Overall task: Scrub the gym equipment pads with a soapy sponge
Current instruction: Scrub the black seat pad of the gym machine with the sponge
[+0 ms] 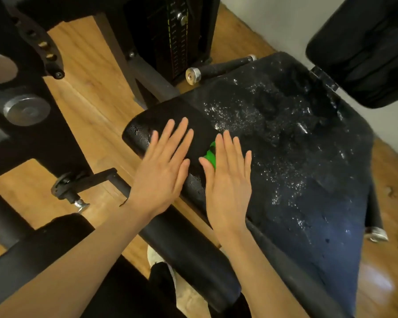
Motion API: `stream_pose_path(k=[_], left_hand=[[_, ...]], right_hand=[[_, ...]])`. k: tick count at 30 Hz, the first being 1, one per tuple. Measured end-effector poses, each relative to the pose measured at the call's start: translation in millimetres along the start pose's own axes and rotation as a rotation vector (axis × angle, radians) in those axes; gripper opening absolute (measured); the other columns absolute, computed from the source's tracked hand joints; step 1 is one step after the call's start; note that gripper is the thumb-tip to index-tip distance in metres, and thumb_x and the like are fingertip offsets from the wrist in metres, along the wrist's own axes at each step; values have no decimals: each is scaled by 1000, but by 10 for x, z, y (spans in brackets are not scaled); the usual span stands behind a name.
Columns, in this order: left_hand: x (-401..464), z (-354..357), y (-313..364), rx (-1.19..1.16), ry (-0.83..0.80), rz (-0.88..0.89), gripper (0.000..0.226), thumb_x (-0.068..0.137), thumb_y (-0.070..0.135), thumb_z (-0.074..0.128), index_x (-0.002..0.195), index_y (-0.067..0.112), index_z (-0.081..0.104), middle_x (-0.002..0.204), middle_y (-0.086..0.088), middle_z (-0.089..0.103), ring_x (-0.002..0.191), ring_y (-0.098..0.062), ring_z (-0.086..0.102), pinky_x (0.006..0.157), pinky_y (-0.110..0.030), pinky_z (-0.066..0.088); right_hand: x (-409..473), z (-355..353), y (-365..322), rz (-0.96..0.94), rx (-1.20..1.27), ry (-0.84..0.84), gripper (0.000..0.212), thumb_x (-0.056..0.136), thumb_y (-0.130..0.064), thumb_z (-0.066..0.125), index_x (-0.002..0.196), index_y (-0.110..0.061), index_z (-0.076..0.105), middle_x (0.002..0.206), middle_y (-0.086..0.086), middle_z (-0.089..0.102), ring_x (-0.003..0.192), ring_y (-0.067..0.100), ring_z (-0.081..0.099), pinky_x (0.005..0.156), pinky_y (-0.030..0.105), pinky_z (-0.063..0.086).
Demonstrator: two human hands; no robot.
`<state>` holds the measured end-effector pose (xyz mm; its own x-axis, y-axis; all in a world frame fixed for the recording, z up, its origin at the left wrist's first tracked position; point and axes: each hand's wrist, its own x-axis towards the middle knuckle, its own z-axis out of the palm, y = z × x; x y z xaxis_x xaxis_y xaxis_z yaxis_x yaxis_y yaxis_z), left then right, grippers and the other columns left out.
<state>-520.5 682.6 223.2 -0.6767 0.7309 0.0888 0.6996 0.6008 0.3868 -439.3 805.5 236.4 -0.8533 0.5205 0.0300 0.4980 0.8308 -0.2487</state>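
Note:
A black seat pad [296,161] of a gym machine fills the middle and right, its cracked surface speckled with white soap foam. My left hand [163,164] lies flat with spread fingers over the pad's front left edge and holds nothing. My right hand [228,177] is flat beside it, pressing on a green sponge [210,154], of which only a small part shows under the palm and thumb.
A black back pad [363,49] stands at the upper right. A black roller pad [189,255] lies below my arms. The weight stack [168,35] and the dark frame stand at the top and left on wooden floor, with a metal-capped handle [218,66] behind the seat.

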Motion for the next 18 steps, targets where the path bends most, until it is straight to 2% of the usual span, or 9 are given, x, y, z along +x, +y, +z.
stream_pose_path(k=[2,4,6,9,11,15,18], left_hand=[[-24,30,74,7,-61,162,52,106,28,24,154,7,29,163,-8,21,153,-23,9,125,-39,3],[-52,45,87,15,-98,235,51,106,27,26,153,7,31,162,-8,26,151,-22,16,124,-39,9],[-41,35,47,18,-116,256,51,105,26,29,153,8,33,161,-8,29,150,-21,21,123,-38,12],[-10,32,15,22,-131,277,52,105,26,28,153,9,33,161,-6,29,149,-20,23,123,-38,14],[-14,40,24,18,-136,278,52,105,27,27,153,9,33,161,-6,30,149,-20,23,124,-38,13],[-26,42,24,-2,-136,263,51,104,25,29,153,11,33,161,-5,30,150,-19,23,124,-37,13],[-21,41,39,-13,-142,256,51,104,25,29,153,11,33,160,-5,31,150,-19,23,124,-36,11]], right_hand=[[-320,-45,-16,-16,-16,-33,57,103,-44,22,148,-12,36,156,4,31,146,20,24,120,44,17],[-602,-123,22,-60,-105,-88,56,102,-42,23,148,-12,36,156,5,31,146,21,23,118,44,18],[-488,-106,93,-56,-124,-77,56,100,-41,26,145,-11,40,154,6,35,144,21,27,118,44,21],[28,-53,110,89,-47,3,58,101,-44,23,144,-11,42,152,5,39,143,20,29,119,42,21],[-22,-39,82,142,-16,11,58,101,-44,23,145,-11,40,153,5,37,144,20,27,120,42,19],[-719,-147,6,-2,-172,-66,57,99,-41,27,147,-11,37,156,6,31,145,21,24,117,44,20],[-379,-108,193,22,-133,-30,58,99,-45,26,144,-11,42,153,5,37,144,20,28,118,43,22]])
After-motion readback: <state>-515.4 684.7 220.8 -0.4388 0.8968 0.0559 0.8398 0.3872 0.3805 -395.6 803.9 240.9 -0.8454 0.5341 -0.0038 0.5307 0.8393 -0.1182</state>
